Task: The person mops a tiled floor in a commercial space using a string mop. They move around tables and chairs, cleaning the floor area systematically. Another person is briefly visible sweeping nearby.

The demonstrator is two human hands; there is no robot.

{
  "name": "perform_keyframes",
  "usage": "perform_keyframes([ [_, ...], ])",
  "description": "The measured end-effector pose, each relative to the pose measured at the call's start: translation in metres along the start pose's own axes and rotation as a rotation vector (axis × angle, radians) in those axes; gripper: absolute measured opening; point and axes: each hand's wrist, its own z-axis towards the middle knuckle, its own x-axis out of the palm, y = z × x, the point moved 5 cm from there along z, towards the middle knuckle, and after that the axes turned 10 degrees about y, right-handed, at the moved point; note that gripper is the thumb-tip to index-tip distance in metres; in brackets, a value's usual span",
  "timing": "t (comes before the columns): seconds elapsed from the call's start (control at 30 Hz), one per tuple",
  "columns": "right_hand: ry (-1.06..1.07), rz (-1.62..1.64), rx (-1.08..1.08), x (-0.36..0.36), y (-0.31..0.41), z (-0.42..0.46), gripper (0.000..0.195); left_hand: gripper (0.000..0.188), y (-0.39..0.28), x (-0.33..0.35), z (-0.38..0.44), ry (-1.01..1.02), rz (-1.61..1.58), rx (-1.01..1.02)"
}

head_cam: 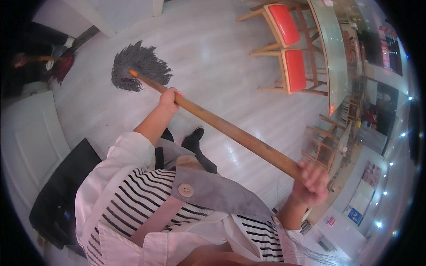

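Observation:
A mop with a wooden handle [233,131] slants across the view in front of me. Its grey string head [141,66] lies spread on the pale plank-patterned floor [213,60]. My left hand [170,99] is closed around the lower part of the handle, not far above the strings. Up at the handle's other end, on the right, my right hand [311,183] grips it; that hand is slightly blurred. Below the handle, my dark shoe [193,137] rests on the floor.
At the far left, a person in dark clothes [43,35] holds another mop with dark red strings [64,68]. Two red-seated wooden chairs [284,25] stand at a long table [336,60] on the right. A black object [63,196] and a white panel [30,139] are to my left.

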Motion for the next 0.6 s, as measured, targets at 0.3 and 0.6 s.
perform_keyframes([
  [0.3, 0.197, -0.123, -0.063, -0.052, 0.026, -0.065, 0.031, 0.018, 0.125, 0.096, 0.019, -0.001, 0.035, -0.068],
  [0.6, -0.184, -0.231, -0.057, -0.106, 0.006, -0.103, 0.042, 0.012, 0.259, 0.131, 0.099, 0.035, 0.449, -0.17],
])
